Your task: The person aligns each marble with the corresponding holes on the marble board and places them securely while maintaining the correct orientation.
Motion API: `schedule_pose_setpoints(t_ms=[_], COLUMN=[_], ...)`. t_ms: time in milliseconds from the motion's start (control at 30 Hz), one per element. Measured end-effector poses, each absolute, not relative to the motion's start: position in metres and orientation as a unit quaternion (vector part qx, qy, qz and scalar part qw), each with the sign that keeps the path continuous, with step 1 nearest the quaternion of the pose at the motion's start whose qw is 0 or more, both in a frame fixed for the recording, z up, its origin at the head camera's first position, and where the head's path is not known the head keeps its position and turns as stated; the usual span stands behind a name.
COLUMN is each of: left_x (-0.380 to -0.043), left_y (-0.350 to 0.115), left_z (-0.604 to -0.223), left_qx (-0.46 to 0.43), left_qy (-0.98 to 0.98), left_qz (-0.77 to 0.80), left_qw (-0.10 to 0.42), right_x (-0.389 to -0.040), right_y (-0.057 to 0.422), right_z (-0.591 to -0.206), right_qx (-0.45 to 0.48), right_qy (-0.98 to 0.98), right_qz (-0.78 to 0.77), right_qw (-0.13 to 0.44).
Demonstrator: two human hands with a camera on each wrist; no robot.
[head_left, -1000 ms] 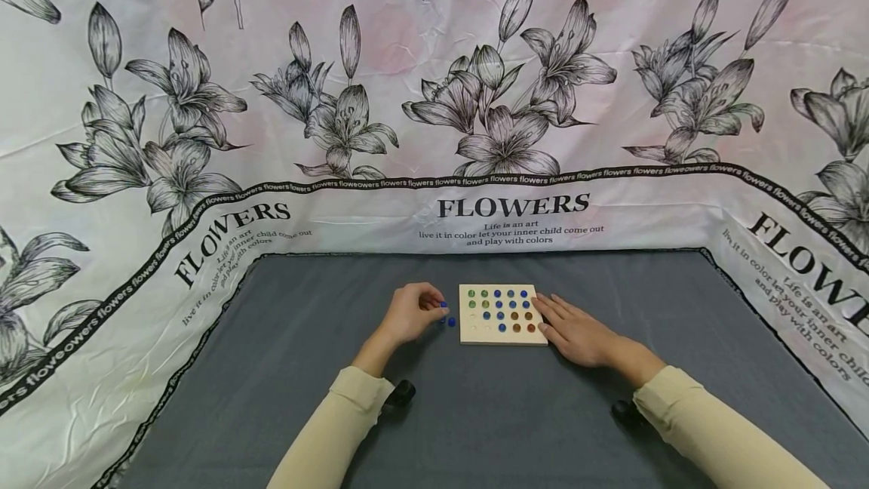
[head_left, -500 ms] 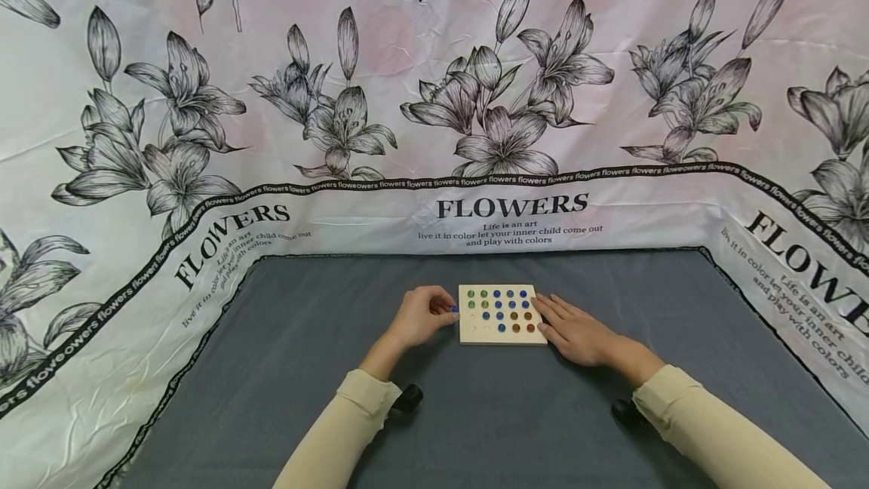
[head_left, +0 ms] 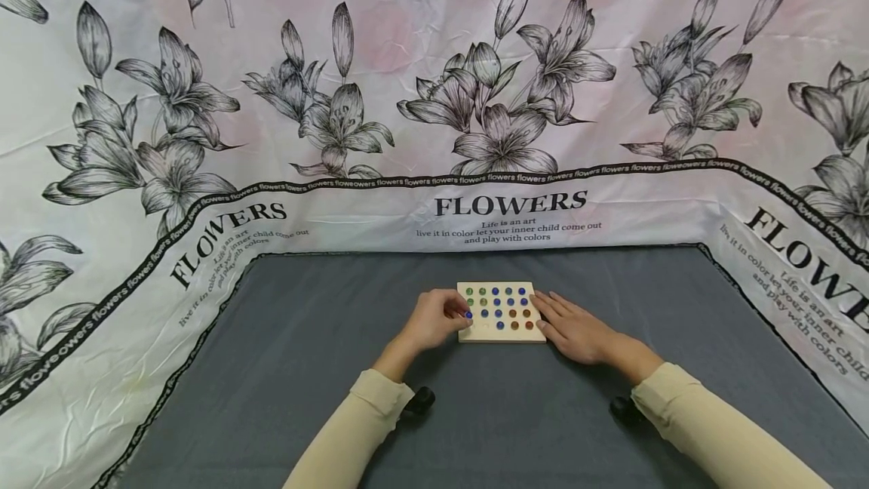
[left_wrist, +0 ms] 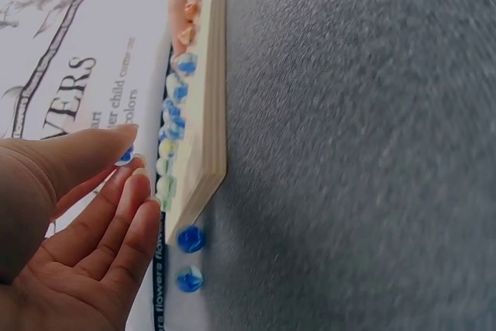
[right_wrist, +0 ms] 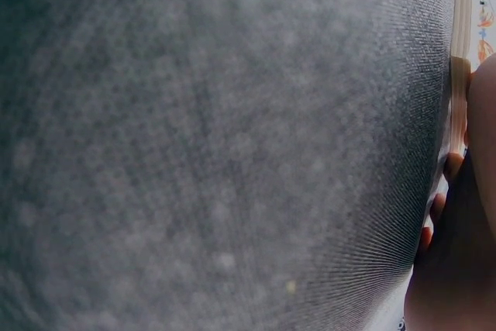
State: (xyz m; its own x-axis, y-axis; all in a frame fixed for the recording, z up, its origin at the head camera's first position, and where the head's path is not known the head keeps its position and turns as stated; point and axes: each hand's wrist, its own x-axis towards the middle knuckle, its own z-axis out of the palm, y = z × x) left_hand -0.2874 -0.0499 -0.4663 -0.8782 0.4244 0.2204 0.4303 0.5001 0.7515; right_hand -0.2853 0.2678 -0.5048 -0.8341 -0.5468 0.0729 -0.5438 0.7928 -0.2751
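A pale wooden board (head_left: 477,335) with rows of shallow holes lies on the grey cloth, holding green marbles (head_left: 483,291), blue marbles (head_left: 509,291) and orange-brown marbles (head_left: 514,314). Over its left side, my left hand (head_left: 433,321) pinches a blue marble (left_wrist: 125,156) between thumb and fingertips. Bare holes show near the board's front left corner. My right hand (head_left: 580,333) rests against the right edge, fingers straight. In the left wrist view, two loose blue marbles, one closer (left_wrist: 191,239) to the board and one farther (left_wrist: 189,278), lie on the cloth; the left hand hides them from the head view.
Grey cloth (head_left: 516,413) covers the table around the board. Behind it and along both sides runs a white and pink cloth (head_left: 380,225) printed with lilies and lettering. Dark wrist devices sit below each cuff, one at the left (head_left: 419,401) and one at the right (head_left: 626,410).
My left hand has moved right from the loose marbles beside the board to above its left side, carrying a blue marble. The right hand has kept its place on the board's edge.
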Motion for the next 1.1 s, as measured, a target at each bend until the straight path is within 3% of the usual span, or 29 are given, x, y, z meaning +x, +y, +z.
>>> schedule_pose_setpoints(t_ms=[500,1100], left_x=[-0.287,-0.288], left_y=[-0.028,-0.016], left_z=[-0.473,-0.479], left_qx=[-0.259,-0.264], left_qy=[-0.871,-0.887], left_qz=[-0.417,-0.379], left_qw=[-0.010,0.017], right_x=[-0.285,-0.287], right_y=[0.268,0.270], right_z=[-0.504,-0.508], right_qx=[-0.294,-0.286], right_qy=[0.945,0.948], right_qz=[-0.146,-0.141], right_qw=[-0.001,0.002])
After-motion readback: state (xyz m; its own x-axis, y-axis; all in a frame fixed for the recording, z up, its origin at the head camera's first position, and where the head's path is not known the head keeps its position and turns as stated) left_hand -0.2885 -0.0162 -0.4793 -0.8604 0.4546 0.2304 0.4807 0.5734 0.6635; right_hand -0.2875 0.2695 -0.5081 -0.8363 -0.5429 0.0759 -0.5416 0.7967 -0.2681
